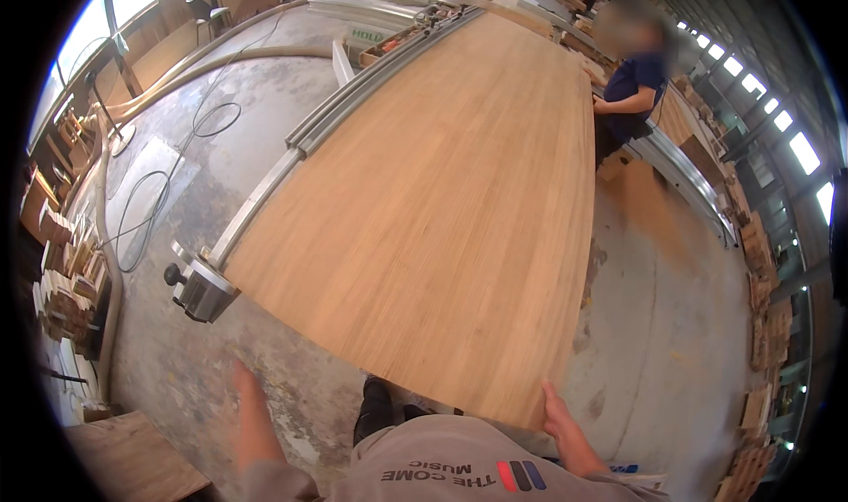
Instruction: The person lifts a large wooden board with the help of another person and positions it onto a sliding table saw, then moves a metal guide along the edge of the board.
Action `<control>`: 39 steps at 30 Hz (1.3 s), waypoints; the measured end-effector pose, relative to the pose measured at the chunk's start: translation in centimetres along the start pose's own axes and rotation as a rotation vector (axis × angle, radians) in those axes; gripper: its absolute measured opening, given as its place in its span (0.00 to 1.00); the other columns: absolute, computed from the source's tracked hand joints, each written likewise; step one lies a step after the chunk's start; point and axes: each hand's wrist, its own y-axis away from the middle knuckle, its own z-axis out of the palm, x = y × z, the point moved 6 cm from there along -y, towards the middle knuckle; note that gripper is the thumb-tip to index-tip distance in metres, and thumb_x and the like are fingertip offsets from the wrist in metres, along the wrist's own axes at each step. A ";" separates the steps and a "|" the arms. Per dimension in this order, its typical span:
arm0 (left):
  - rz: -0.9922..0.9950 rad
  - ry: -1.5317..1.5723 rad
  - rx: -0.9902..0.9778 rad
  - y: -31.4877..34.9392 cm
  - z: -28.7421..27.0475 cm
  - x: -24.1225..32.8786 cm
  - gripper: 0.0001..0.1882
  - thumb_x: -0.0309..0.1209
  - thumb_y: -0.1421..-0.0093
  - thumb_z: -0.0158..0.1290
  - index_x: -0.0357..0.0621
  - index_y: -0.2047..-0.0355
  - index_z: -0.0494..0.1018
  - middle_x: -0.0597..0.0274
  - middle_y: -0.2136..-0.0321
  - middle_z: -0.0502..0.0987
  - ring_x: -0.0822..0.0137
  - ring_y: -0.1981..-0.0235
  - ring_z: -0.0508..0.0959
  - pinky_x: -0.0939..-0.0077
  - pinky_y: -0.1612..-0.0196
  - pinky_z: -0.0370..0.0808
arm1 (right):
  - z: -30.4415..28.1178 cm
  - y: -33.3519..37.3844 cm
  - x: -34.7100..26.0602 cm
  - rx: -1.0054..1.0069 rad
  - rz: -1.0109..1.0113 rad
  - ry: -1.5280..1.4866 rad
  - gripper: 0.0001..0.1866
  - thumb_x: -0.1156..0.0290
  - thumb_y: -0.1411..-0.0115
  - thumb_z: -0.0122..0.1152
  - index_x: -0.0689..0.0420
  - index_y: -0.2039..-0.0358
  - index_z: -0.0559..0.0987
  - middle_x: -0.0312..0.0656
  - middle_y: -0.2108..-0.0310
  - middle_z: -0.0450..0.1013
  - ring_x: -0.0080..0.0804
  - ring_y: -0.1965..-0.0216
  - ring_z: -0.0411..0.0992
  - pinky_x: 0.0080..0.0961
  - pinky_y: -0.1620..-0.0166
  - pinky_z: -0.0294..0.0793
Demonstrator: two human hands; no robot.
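Steadying the big, flat, light-brown wooden board (433, 210) in front seems the step now; the next move likely calls for a second hold. The right hand (559, 415) grips its near right corner. The left hand (244, 376) is apart from it, fingers too blurry to tell.

Dark lettering (439, 475), 2 lines, on shirt (442, 444); green letters (367, 34), seemingly on box (357, 48).
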 end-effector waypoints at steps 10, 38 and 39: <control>-0.167 -1.314 -0.454 27.1 -11.2 -29.6 0.31 0.50 0.44 0.45 0.25 0.61 0.71 0.40 0.66 0.76 0.45 0.64 0.75 0.56 0.60 0.70 | -0.5 -2.1 1.3 -0.182 0.058 -0.047 0.33 0.51 0.38 0.46 0.62 0.41 0.59 0.46 0.42 0.61 0.36 0.43 0.62 0.34 0.42 0.61; -0.022 -0.868 -0.174 38.5 -8.0 -32.1 0.20 0.40 0.44 0.50 0.29 0.66 0.72 0.51 0.72 0.75 0.59 0.69 0.73 0.63 0.66 0.69 | 0.3 -2.0 -0.2 -0.282 0.136 0.055 0.31 0.57 0.44 0.58 0.65 0.46 0.65 0.46 0.49 0.67 0.36 0.50 0.67 0.34 0.51 0.69; 0.040 -1.010 -0.253 38.7 -8.4 -32.9 0.20 0.40 0.44 0.50 0.30 0.65 0.72 0.51 0.71 0.75 0.58 0.68 0.73 0.62 0.65 0.69 | 0.1 -2.0 -0.3 -0.286 0.136 0.056 0.31 0.57 0.44 0.58 0.65 0.46 0.65 0.46 0.49 0.67 0.36 0.50 0.67 0.34 0.50 0.69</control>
